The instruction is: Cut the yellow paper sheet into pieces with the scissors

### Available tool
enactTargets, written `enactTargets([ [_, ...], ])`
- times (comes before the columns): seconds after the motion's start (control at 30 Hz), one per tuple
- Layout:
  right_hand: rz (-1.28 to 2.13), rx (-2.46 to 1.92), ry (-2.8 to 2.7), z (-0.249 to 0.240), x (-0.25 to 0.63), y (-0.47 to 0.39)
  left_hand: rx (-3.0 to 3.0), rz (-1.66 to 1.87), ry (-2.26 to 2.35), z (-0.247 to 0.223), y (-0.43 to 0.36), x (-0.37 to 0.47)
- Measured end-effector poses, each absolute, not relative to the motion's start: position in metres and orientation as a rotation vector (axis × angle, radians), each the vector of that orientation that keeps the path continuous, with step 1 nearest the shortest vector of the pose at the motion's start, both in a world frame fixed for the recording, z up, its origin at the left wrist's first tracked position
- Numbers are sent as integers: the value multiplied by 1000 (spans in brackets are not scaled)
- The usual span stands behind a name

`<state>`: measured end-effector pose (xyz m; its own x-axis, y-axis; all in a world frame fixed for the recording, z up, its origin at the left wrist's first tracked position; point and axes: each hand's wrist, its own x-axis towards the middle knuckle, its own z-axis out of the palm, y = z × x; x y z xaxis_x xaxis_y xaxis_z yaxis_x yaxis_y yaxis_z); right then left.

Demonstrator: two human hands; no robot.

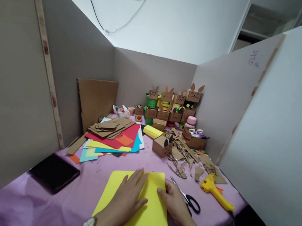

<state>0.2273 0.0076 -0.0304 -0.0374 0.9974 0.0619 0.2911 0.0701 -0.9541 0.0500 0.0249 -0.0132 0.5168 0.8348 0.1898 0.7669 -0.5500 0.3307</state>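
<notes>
- In the head view, the yellow paper lies flat on the purple cloth, right under the person's hands, at six o'clock on the table.
- The left hand rests palm down on the paper, fingers straight and close together, thumb spread toward two o'clock; it grips nothing.
- The right hand is at the paper's three o'clock edge, thumb on top. From it, the sheet stretches toward nine o'clock, so this hand is nearer that edge while the left covers the middle.
- The sheet's long axis seems to run twelve to six, though the slanted view leaves this unsure.
- The scissors lie just beside the right hand, at its three o'clock, tips toward ten, handles toward four. The hand and wrist cover part of them.
- The glue gun lies farther off, toward two o'clock from the right hand.
- The right hand's fingers are partly hidden, so whether they pinch the edge from beneath cannot be told.
- Both forearms are cut off at the bottom; whether the sheet is single or folded is hard to make out.
</notes>
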Motion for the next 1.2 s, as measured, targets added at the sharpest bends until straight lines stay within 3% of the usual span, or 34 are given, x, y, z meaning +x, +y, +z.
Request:
enactTargets([
  [0.13, 855, -1406, -1563, -27, 238, 4, 2468, 732, 1386, -13, 35, 69],
  [0.27, 455, -1695, -1567, -26, 272, -20, 2379, 901, 1332, -18, 43, 72],
  [0.57, -39, -2158, -1740, -39, 275, -43, 2218, 1026, 1275, -21, 46, 69],
  [0.9, -414, -2205, -1765, -57, 289, -50, 2179, 1001, 1254, -21, 46, 68],
  [1.2, -540, -2080, -1799, -75, 295, -46, 2170, 990, 1263, -21, 47, 68],
])
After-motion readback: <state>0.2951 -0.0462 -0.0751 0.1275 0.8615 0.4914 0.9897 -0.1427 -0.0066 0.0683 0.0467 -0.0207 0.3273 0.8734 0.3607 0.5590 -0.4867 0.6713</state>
